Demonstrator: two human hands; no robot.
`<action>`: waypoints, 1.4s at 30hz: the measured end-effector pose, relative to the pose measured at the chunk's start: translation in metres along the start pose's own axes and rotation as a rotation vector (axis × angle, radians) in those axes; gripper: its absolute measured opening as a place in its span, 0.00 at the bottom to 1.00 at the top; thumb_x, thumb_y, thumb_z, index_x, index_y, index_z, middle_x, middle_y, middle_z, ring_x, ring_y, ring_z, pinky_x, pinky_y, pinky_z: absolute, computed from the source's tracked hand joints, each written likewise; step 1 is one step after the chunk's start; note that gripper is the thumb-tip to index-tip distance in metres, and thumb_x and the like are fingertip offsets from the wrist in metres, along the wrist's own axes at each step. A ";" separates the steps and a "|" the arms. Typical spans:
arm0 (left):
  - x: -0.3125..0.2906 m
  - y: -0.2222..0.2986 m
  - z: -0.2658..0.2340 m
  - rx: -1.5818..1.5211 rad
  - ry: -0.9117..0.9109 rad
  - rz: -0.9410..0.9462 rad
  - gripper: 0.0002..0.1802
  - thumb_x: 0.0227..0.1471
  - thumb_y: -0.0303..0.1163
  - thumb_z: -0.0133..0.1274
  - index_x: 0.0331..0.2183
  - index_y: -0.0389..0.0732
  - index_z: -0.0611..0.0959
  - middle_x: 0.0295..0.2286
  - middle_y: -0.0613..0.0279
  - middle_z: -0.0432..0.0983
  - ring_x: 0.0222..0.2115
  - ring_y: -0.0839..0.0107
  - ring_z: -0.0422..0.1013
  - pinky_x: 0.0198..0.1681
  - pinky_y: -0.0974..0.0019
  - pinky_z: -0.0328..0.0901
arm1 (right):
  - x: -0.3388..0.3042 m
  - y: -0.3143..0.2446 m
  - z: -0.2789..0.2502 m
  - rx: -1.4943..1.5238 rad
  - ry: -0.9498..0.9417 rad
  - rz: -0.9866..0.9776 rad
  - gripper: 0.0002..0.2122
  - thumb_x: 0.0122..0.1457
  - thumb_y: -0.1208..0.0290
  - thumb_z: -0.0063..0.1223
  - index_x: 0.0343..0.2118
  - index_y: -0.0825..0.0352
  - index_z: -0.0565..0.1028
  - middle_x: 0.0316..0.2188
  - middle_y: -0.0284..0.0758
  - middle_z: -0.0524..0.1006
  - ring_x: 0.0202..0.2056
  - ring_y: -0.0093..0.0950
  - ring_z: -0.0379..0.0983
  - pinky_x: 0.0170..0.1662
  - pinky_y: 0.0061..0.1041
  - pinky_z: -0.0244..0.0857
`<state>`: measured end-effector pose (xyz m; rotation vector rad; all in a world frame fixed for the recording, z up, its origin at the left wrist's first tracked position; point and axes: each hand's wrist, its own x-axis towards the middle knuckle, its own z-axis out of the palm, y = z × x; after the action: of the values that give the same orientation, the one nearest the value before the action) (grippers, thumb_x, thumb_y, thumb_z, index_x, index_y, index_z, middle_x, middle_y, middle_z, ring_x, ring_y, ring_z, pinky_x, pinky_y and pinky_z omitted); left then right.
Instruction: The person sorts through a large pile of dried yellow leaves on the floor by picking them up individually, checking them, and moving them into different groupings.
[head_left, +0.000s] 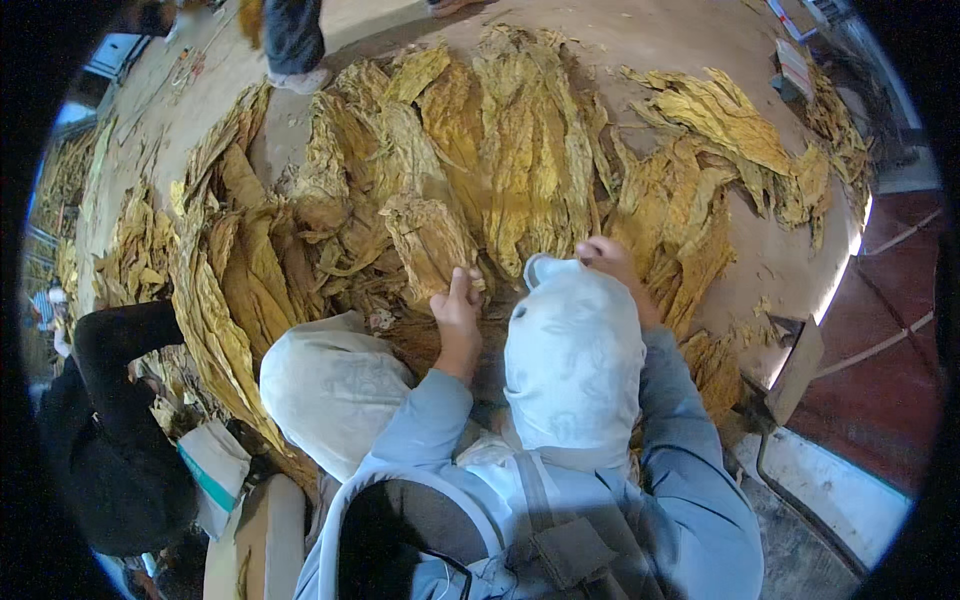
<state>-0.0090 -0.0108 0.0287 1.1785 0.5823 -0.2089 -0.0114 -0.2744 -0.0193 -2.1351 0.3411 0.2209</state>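
Your light-blue jacket (705, 500) lies nearest the camera, with a dark strap (532, 488) over it; ahead of it spreads a heap of dried yellow-brown leaves (400, 140); at the heap's near left is a person in black (130, 450); along its near edge bulge two rounded shapes under pale cloth (575, 360); a long yellow bundle (535, 150) runs through the heap's middle; a shorter brown bundle (428, 240) lies in the heap's near middle; there your left hand (458, 325) pinches narrowly on its lower end; your right hand (617, 265), farther right along the heap's near edge, curls by the long yellow bundle's lower end, though I cannot tell whether it grips anything; a pale shoe (300, 80) stands at the heap's far edge.
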 end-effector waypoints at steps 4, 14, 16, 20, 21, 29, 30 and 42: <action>0.005 -0.003 -0.005 -0.030 0.099 -0.025 0.17 0.53 0.39 0.46 0.22 0.36 0.78 0.14 0.68 0.64 0.16 0.80 0.55 0.17 0.73 0.48 | 0.057 0.002 0.079 -0.029 -0.169 -0.004 0.20 0.51 0.53 0.51 0.27 0.71 0.73 0.20 0.34 0.71 0.22 0.25 0.65 0.27 0.27 0.59; 0.012 0.004 -0.021 0.162 0.101 -0.041 0.17 0.53 0.37 0.46 0.23 0.34 0.78 0.14 0.69 0.65 0.13 0.80 0.56 0.16 0.74 0.50 | 0.077 -0.049 0.143 -0.386 -0.229 0.164 0.26 0.42 0.55 0.56 0.34 0.78 0.69 0.35 0.55 0.70 0.37 0.49 0.68 0.39 0.42 0.62; 0.015 -0.001 -0.007 0.025 0.095 -0.051 0.17 0.53 0.37 0.46 0.22 0.33 0.78 0.15 0.67 0.67 0.14 0.79 0.59 0.16 0.74 0.51 | 0.091 -0.006 0.139 -0.403 -0.219 0.177 0.25 0.42 0.58 0.55 0.37 0.77 0.68 0.35 0.54 0.71 0.37 0.49 0.68 0.39 0.41 0.63; 0.019 0.001 -0.006 -0.004 0.041 -0.073 0.19 0.53 0.38 0.45 0.20 0.34 0.77 0.12 0.67 0.63 0.09 0.79 0.56 0.13 0.74 0.49 | 0.072 -0.031 0.106 -0.219 -0.011 0.039 0.19 0.46 0.64 0.48 0.39 0.71 0.69 0.34 0.48 0.73 0.39 0.43 0.69 0.41 0.36 0.63; 0.023 -0.003 -0.006 -0.041 0.031 -0.022 0.19 0.53 0.39 0.45 0.20 0.34 0.78 0.11 0.69 0.62 0.09 0.79 0.55 0.12 0.74 0.48 | 0.061 -0.060 0.088 -0.159 0.000 0.108 0.16 0.47 0.65 0.45 0.38 0.70 0.70 0.35 0.48 0.73 0.41 0.41 0.69 0.43 0.35 0.62; 0.004 -0.004 0.020 -0.081 -0.101 -0.046 0.18 0.54 0.39 0.44 0.22 0.34 0.77 0.11 0.68 0.62 0.10 0.79 0.55 0.13 0.73 0.49 | 0.024 -0.083 -0.051 0.004 0.312 0.008 0.12 0.52 0.74 0.46 0.41 0.67 0.67 0.22 0.31 0.67 0.24 0.21 0.62 0.26 0.22 0.59; 0.007 -0.007 0.020 -0.104 -0.093 -0.032 0.18 0.54 0.38 0.44 0.21 0.34 0.77 0.11 0.68 0.62 0.10 0.79 0.55 0.13 0.73 0.49 | 0.015 -0.097 -0.064 0.069 0.325 0.017 0.13 0.52 0.73 0.47 0.41 0.67 0.66 0.22 0.30 0.66 0.24 0.20 0.62 0.26 0.21 0.58; -0.016 0.004 -0.010 0.146 -0.238 0.466 0.20 0.57 0.42 0.39 0.22 0.39 0.76 0.13 0.68 0.61 0.15 0.77 0.58 0.19 0.68 0.57 | -0.064 -0.071 -0.070 0.225 -0.012 -0.005 0.27 0.47 0.71 0.56 0.51 0.70 0.63 0.54 0.42 0.61 0.54 0.31 0.56 0.56 0.30 0.51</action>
<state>-0.0235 -0.0028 0.0378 1.3744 0.0757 0.0082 -0.0468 -0.2855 0.0934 -1.9124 0.3377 0.1830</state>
